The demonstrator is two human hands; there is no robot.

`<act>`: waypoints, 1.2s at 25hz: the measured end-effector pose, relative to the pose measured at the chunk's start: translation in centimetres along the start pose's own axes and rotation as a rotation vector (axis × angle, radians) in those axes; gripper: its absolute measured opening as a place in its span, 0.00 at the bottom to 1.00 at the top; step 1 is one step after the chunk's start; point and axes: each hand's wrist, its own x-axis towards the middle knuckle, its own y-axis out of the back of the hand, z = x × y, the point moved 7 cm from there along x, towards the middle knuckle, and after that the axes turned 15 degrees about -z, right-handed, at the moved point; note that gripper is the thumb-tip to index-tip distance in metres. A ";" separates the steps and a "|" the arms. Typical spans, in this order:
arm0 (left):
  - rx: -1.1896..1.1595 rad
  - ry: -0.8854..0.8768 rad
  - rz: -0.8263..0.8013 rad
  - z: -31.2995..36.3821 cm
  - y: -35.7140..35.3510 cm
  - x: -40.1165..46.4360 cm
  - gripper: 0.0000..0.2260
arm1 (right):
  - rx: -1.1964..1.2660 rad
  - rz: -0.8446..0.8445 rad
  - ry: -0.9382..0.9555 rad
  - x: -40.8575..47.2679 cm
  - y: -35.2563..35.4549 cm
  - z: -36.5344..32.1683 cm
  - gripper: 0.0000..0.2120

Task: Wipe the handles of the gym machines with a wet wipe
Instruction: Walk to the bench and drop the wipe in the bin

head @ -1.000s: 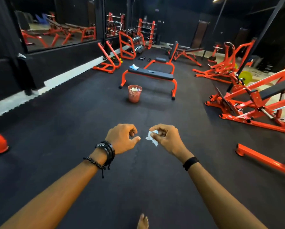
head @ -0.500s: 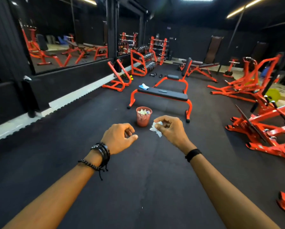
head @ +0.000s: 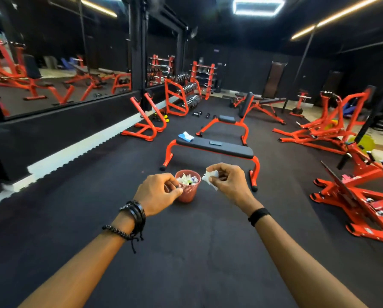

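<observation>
Right hand (head: 227,184): pinches crumpled wet wipe (head: 210,177).
Left hand (head: 158,193): curled, empty.
Progress: probably binning it in wastebasket (head: 187,192); more handles may remain.

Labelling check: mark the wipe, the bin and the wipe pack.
wipe (head: 211,175): head view, crumpled white part showing beside the right fingers.
bin (head: 187,193): head view, red mesh wall below the rim.
wipe pack (head: 185,136): head view, blue top, on the bench's left end.

White wipe (head: 211,177) — red (mesh) bin (head: 187,192).

head-worn view, forward-down, hands (head: 192,190) near
</observation>
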 end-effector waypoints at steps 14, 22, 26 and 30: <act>0.016 0.008 -0.110 -14.3 -1.7 36.3 0.06 | 0.107 0.009 -0.060 31.1 -0.7 19.1 0.07; -0.044 0.049 -0.037 -19.5 0.9 55.1 0.10 | 0.081 -0.009 -0.057 50.2 0.8 27.4 0.03; -0.062 0.115 -0.117 -24.5 -0.8 61.7 0.12 | 0.088 -0.030 -0.128 56.2 -0.6 32.3 0.04; -0.084 0.092 -0.164 -28.7 -1.1 71.0 0.09 | 0.048 0.046 -0.177 63.7 -0.8 38.1 0.08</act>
